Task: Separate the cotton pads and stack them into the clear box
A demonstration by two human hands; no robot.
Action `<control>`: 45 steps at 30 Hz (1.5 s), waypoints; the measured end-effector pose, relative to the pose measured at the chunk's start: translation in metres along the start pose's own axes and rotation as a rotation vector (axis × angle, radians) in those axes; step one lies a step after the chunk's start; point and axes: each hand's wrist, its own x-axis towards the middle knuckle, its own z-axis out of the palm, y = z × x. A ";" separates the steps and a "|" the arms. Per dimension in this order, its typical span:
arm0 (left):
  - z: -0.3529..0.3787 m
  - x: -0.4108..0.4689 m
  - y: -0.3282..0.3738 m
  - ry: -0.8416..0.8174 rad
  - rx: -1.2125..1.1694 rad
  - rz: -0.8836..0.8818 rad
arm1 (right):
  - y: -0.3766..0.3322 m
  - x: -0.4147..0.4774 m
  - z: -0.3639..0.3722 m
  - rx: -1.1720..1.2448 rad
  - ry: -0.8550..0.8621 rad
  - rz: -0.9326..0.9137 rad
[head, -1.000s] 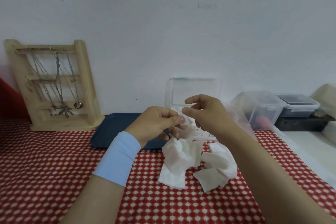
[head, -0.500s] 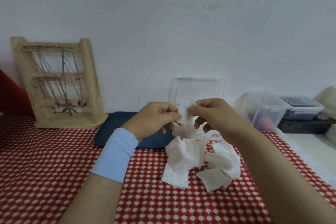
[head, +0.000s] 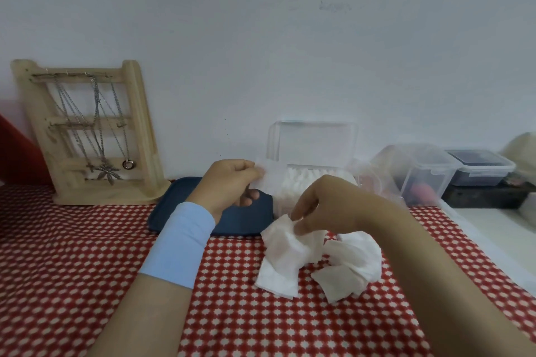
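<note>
My left hand pinches one thin white cotton pad by its edge and holds it in the air just left of the clear box. The box stands by the wall with its lid raised, and white pads show inside it. My right hand has come down on the loose heap of white cotton pads on the red checked cloth, and its fingertips grip the top of the heap. A pale blue band wraps my left wrist.
A dark blue tray lies under my left hand. A wooden stand with hanging necklaces leans on the wall at the left. Clear plastic containers and a dark-lidded tub sit at the right, beside a white ledge.
Both hands held one pad together in the air. Now my left hand keeps it alone, and my right hand has dropped down onto the heap of pads.
</note>
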 end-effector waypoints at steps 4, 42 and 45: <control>0.008 -0.003 0.000 0.014 0.045 0.043 | 0.004 -0.002 -0.011 0.111 0.064 -0.030; 0.031 -0.022 0.020 -0.281 -0.226 -0.060 | 0.004 -0.004 -0.019 0.775 0.345 -0.048; 0.032 -0.024 0.021 -0.267 -0.147 -0.022 | 0.004 -0.003 -0.019 0.761 0.345 -0.025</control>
